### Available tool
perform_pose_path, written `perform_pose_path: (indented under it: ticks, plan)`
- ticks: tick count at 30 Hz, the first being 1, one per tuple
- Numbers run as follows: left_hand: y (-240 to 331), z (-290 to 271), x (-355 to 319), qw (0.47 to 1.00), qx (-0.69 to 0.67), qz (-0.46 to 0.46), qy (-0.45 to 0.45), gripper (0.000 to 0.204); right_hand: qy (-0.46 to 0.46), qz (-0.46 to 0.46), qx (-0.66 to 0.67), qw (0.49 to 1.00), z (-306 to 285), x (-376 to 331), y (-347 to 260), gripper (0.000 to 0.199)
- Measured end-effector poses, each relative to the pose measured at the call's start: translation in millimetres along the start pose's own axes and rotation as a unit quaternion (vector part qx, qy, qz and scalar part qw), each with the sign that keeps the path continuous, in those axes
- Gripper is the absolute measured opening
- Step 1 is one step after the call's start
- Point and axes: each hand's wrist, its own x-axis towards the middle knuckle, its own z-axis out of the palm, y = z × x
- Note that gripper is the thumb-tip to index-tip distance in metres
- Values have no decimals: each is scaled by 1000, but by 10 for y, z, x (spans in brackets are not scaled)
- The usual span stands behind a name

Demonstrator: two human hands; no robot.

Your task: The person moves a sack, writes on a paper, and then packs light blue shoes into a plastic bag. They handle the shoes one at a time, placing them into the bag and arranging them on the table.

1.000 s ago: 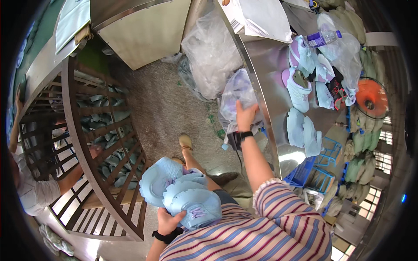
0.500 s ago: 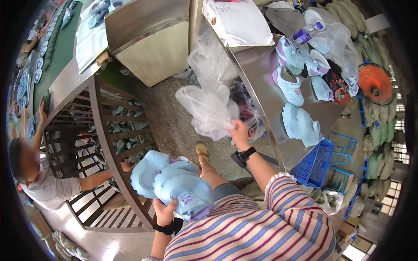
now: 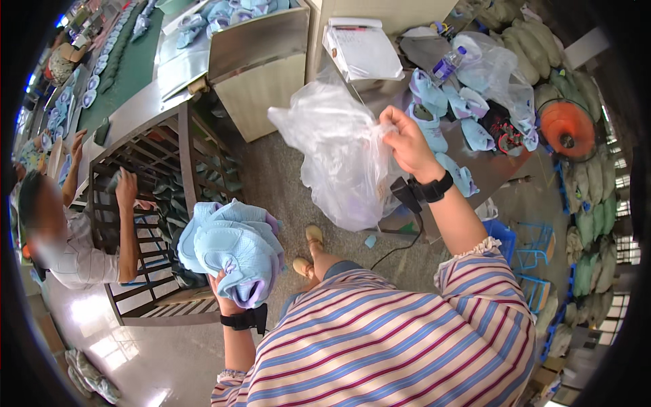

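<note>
My left hand [image 3: 225,297] is closed on the underside of a bundle of light blue shoe uppers [image 3: 230,244] with lilac linings, held beside the slatted rack. Most of its fingers are hidden beneath them. My right hand [image 3: 410,146] pinches the gathered edge of a clear plastic bag [image 3: 346,163], which hangs over the floor by the metal table's near left side. More blue uppers [image 3: 428,95] lie on that table, next to a water bottle [image 3: 449,64] with a purple label and a black-and-red shoe [image 3: 503,132].
At left a co-worker [image 3: 88,237] reaches over the slatted rack [image 3: 190,159] of dark pieces. Behind it runs a green conveyor [image 3: 129,68]. White papers [image 3: 363,51] lie on the metal table. An orange fan [image 3: 567,129], blue crate [image 3: 498,234] and stacked sacks [image 3: 586,176] stand to the right.
My right hand has lifted the plastic bag up from beside the table. The left hand has carried the uppers leftward. The co-worker's hand has moved off the rack's near post.
</note>
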Motion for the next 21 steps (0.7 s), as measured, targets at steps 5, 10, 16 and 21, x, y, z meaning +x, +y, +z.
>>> perform_pose_path:
  ticks: [5,10,16,21]
  plan:
    - [192,492,-140,993,34,69,-86,48,-34,-35,61,997,-13,-408,-304,22]
    - [252,713,-250,981,58,92,-158,47,45,-143,69,986,-227,-1095,-1024,30]
    - [194,938,-367,964,77,99,-234,46,9,-197,-70,978,-466,-1591,-2211,62]
    - [87,1358,-519,946,89,103,-295,45,243,-199,-84,946,-1200,-1986,-2881,51]
